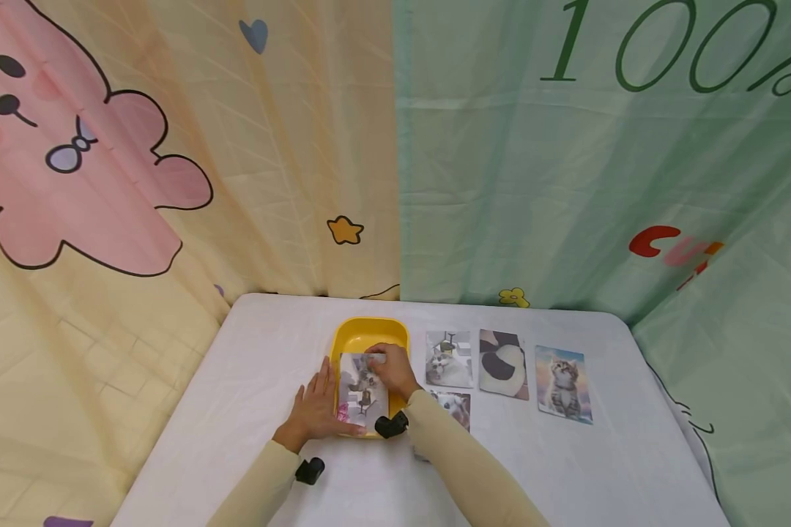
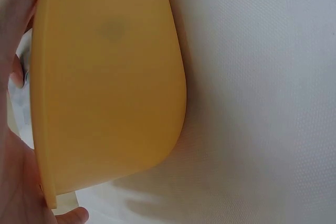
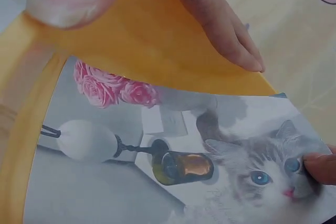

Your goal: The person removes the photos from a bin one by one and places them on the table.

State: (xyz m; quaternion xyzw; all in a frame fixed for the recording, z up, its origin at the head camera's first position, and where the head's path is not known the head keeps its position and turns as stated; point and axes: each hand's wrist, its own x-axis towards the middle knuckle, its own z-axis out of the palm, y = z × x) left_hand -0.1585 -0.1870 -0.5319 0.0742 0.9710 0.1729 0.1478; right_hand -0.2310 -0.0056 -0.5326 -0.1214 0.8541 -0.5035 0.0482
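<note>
A yellow plastic basin (image 1: 362, 326) stands on the white table. My left hand (image 1: 319, 410) lies along its left rim with fingers extended, the thumb reaching across the near edge. Over the basin is a photo card (image 1: 356, 384) that shows a blue-eyed cat and pink roses. My right hand (image 1: 395, 369) pinches this card near its far right corner; in the right wrist view a fingertip (image 3: 321, 168) presses on the cat's face. The left wrist view is mostly filled by the basin's outer side wall (image 2: 110, 87).
To the right of the basin lie a white cat card (image 1: 450, 366), a black-and-white card (image 1: 504, 366) and a tabby kitten card (image 1: 564, 388). Another card (image 1: 458, 406) is partly covered by the right forearm. Printed curtains (image 1: 474, 183) hang behind the table (image 1: 567, 476).
</note>
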